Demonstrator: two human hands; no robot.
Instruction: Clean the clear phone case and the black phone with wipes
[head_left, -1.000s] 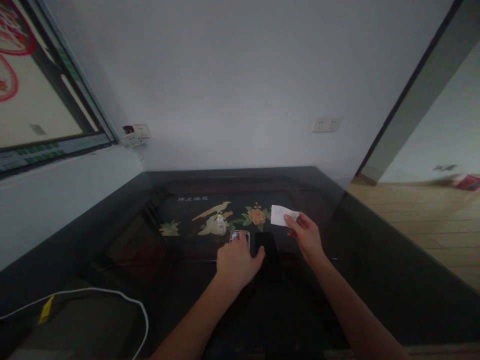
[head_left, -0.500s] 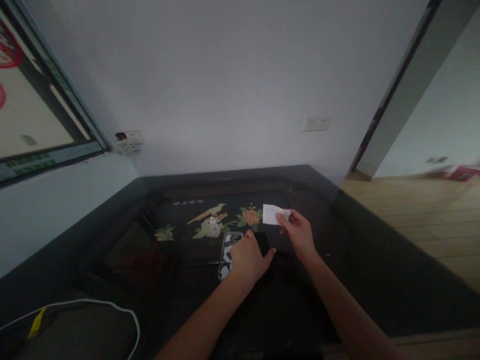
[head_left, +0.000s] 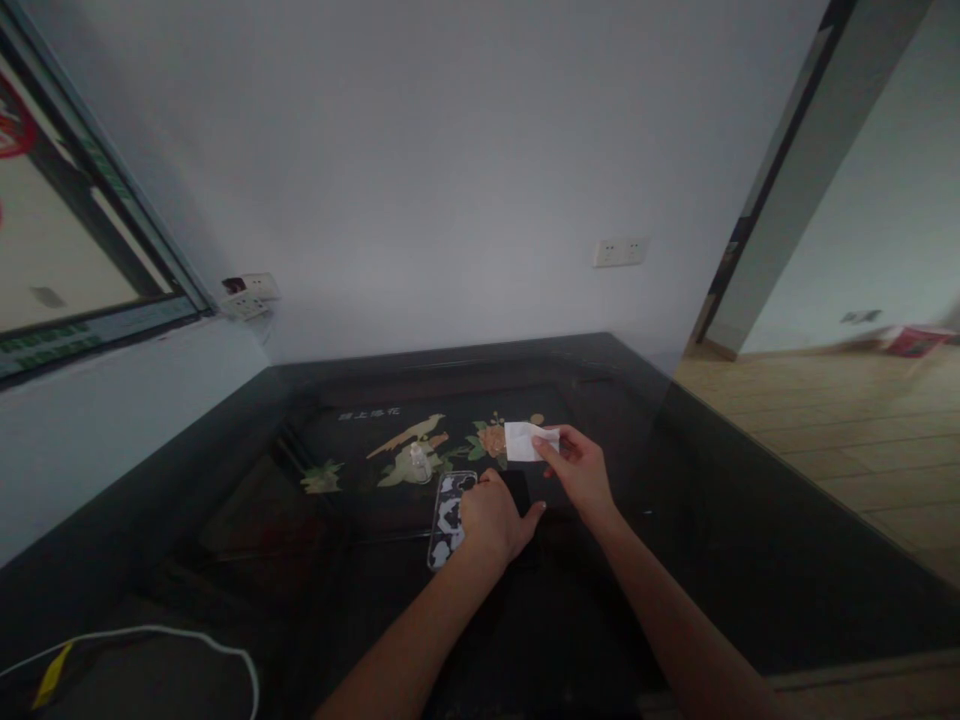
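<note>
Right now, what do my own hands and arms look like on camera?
Your left hand and right hand are both bare, without gloves. No sleeve shows on your left forearm or right forearm, nor any watch or bracelet. I can't make out any rings; some fingers are hidden.

The black tabletop [head_left: 720, 530] bears pale characters [head_left: 370, 413], including "上" and "花".

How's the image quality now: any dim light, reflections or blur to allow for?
Head view: dim light, with faint reflections on the glossy black table; head view: the flat black rectangular slab partly under the left hand nearly vanishes against it; head view: the red box-shaped object, far right, looks soft.
</note>
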